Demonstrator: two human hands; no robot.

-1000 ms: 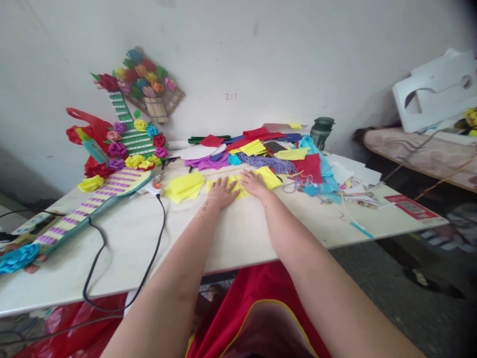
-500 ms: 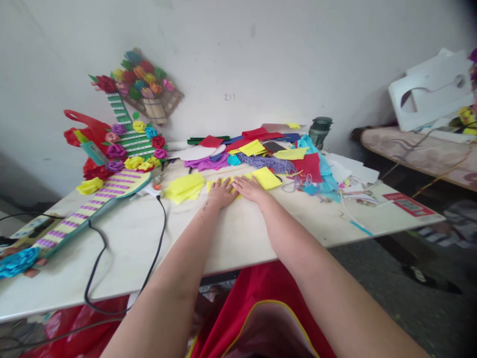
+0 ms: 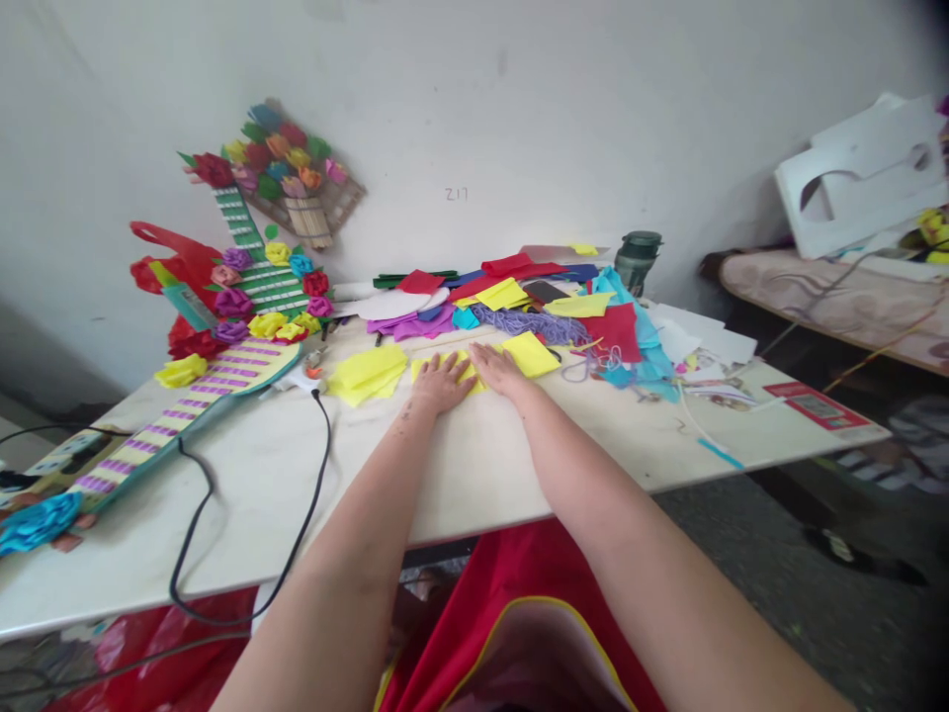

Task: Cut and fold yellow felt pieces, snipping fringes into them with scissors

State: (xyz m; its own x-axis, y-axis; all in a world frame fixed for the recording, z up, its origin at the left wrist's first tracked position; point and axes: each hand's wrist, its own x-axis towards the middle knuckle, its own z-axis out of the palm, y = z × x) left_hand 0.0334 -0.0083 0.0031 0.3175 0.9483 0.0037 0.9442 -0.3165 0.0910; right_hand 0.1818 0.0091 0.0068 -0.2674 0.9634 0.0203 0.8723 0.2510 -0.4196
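While left hand and right hand rest flat on the yellow paper (grip released on both), it lies on the surface, just right of other yellow sheets.

The left hand and the right hand are resting palm-down, side by side, on yellow paper on the white table, while a stack of yellow sheets is lying just to the left. Beyond them, purple yarn is lying among coloured sheets, and a green bottle is standing farther right. At the left, a black cable is looping over the near edge.
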